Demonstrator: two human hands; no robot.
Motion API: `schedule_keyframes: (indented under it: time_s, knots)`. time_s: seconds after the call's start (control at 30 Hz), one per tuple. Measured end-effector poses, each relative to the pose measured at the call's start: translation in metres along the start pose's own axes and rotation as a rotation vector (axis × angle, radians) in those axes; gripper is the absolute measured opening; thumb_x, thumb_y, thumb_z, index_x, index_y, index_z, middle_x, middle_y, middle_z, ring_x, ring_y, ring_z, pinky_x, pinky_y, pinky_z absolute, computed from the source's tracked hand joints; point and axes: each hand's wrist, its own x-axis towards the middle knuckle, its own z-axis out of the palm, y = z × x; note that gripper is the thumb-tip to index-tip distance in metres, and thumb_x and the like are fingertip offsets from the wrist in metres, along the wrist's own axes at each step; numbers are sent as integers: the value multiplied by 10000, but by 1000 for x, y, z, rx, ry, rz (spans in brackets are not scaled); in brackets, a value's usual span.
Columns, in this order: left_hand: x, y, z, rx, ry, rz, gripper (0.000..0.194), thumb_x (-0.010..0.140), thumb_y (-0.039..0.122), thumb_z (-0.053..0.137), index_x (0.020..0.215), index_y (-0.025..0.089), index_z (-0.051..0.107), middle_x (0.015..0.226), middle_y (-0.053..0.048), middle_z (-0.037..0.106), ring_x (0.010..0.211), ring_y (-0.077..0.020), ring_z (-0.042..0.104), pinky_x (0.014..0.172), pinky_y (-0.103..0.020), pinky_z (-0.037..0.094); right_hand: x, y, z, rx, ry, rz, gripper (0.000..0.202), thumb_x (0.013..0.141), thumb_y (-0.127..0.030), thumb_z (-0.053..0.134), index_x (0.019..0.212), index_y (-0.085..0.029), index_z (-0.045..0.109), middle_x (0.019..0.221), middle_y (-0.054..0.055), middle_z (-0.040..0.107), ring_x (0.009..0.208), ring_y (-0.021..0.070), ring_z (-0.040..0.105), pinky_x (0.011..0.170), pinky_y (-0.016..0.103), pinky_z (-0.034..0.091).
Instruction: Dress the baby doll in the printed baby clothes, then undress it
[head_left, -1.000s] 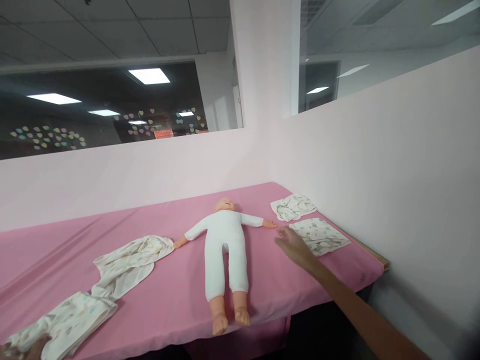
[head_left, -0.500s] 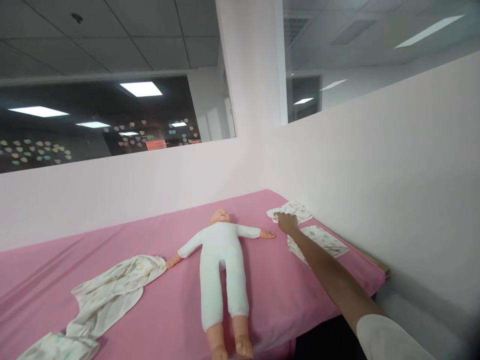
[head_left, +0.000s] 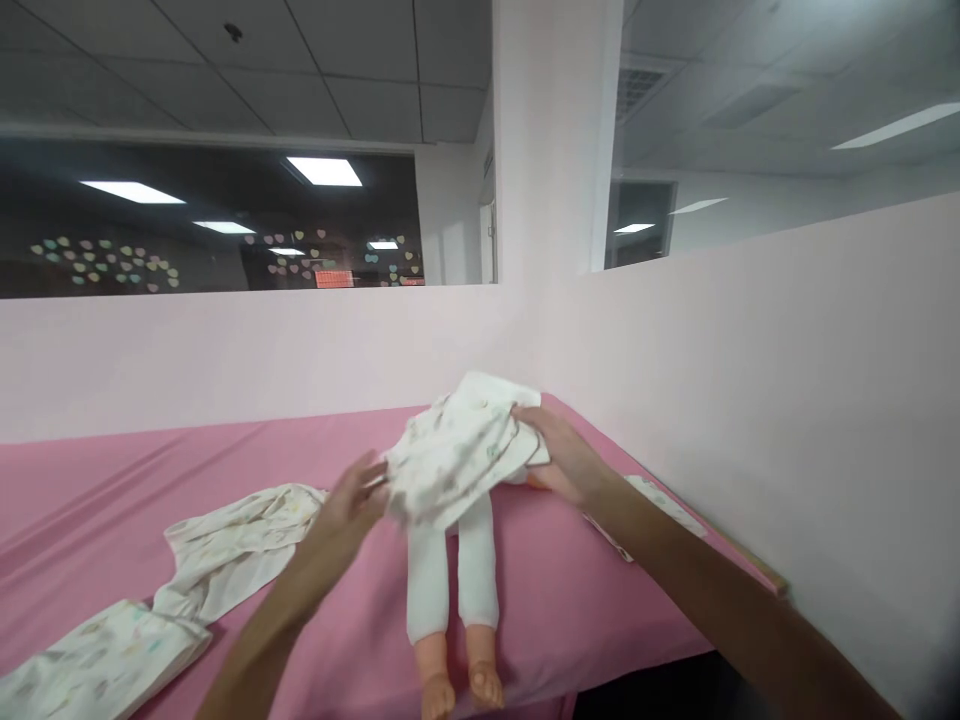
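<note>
A white patterned baby shirt (head_left: 469, 450) is held up in front of the baby doll (head_left: 429, 580), covering its head and upper body. My right hand (head_left: 559, 455) is closed on the shirt's right side, thumb and fingers gripping the cloth. At the left end of the shirt, my left hand (head_left: 358, 495) has its fingers against the cloth edge and appears to pinch it; they are slightly blurred. The doll lies on its back in a white suit, its bare feet toward me.
A pink-covered table (head_left: 600, 600) runs along white walls. A spread patterned garment (head_left: 232, 545) lies at the left, with a folded patterned cloth (head_left: 112, 660) nearer me. Another patterned cloth (head_left: 667, 505) lies at the right edge. Windows (head_left: 360, 90) are above the walls.
My right hand has lifted the shirt from the right back of the table and brought it left over the doll. My left hand has come into view at the shirt's other end.
</note>
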Motion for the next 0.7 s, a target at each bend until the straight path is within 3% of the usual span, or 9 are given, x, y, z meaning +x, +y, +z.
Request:
schedule_keyframes:
  time_s: [0.1, 0.17, 0.27, 0.37, 0.53, 0.63, 0.7]
  knots:
    - [-5, 5, 37, -61, -345, -85, 542, 851, 540, 578, 1300, 238, 557, 1200, -103, 650, 1016, -270, 622, 840, -383, 520, -36, 2, 30, 43, -115, 147, 209, 812, -356, 676, 966, -221, 630, 865, 12, 647, 772, 157, 600, 758, 282, 488]
    - [-13, 4, 50, -100, -523, -62, 379, 859, 453, 596, 1148, 216, 659, 1054, -71, 699, 903, -239, 633, 809, -350, 512, -49, 6, 37, -28, -136, 215, 225, 812, -408, 684, 873, -196, 638, 747, -1, 608, 673, 133, 567, 666, 256, 469]
    - [-22, 1, 54, -181, -607, -29, 239, 862, 349, 600, 1018, 212, 717, 1020, -53, 712, 881, -229, 634, 788, -324, 502, -54, 8, 35, -145, -120, 262, 341, 797, -487, 675, 733, -157, 612, 642, -11, 535, 555, 99, 468, 524, 222, 380]
    - [-19, 1, 42, -198, -496, 1, 232, 857, 312, 597, 1036, 216, 711, 1075, -55, 704, 965, -244, 625, 836, -329, 493, -52, 3, 24, -203, -2, 197, 322, 791, -468, 660, 713, -164, 585, 669, -1, 543, 592, 114, 473, 543, 231, 386]
    - [-4, 18, 9, -93, -134, 5, 274, 845, 367, 601, 1064, 220, 676, 1101, -53, 688, 998, -224, 612, 855, -302, 484, -47, -8, -5, -357, 169, 119, 287, 833, -439, 569, 696, -188, 552, 679, -6, 547, 622, 132, 491, 566, 240, 392]
    - [0, 31, -2, -82, -27, 27, 218, 824, 334, 589, 992, 210, 652, 985, -29, 682, 849, -176, 607, 709, -247, 478, -49, -5, -22, -611, 153, 169, 267, 841, -434, 552, 736, -193, 599, 733, 1, 605, 666, 159, 549, 597, 267, 418]
    - [-2, 36, -2, -93, -19, 38, 176, 808, 289, 559, 950, 212, 630, 838, 5, 653, 676, -133, 556, 596, -217, 432, -53, -1, -26, -749, 56, 206, 239, 821, -411, 601, 930, -207, 659, 947, 37, 674, 879, 217, 617, 753, 325, 471]
